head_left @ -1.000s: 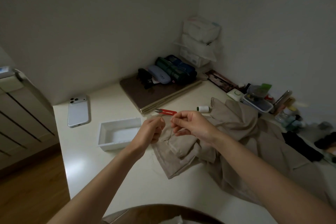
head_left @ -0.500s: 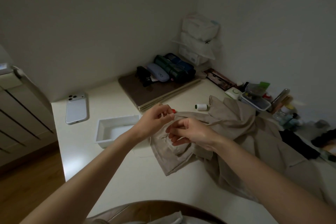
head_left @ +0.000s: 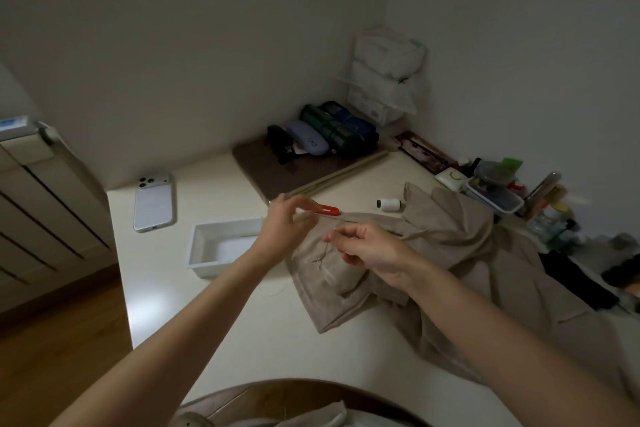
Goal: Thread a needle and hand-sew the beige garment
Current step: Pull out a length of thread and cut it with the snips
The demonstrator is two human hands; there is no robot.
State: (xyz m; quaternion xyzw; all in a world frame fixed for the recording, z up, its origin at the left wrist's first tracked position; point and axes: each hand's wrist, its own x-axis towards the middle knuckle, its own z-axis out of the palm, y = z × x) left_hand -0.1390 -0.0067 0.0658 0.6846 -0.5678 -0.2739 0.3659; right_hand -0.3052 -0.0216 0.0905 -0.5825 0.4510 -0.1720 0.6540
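Observation:
The beige garment [head_left: 450,243] lies crumpled on the white table [head_left: 214,315], right of centre. My right hand [head_left: 367,250] hovers over its near-left fold and pinches a thin thread that runs down to stitches in the cloth; the needle is too small to make out. My left hand [head_left: 287,225] is at the table's middle, its blurred fingers closed on the near end of the red thread snips [head_left: 327,210]. A white thread spool [head_left: 389,204] lies just beyond the garment.
A white tray [head_left: 207,236] stands left of my hands, and a phone [head_left: 154,201] lies face down further left. A brown board [head_left: 270,173] with cases sits at the back. Jars and boxes [head_left: 495,191] crowd the right wall. The table ends at the left above a wood floor.
My left hand let go near the thread, moved up and forward to the red snips and closed on their end. My right hand dropped slightly while still pinching the thread.

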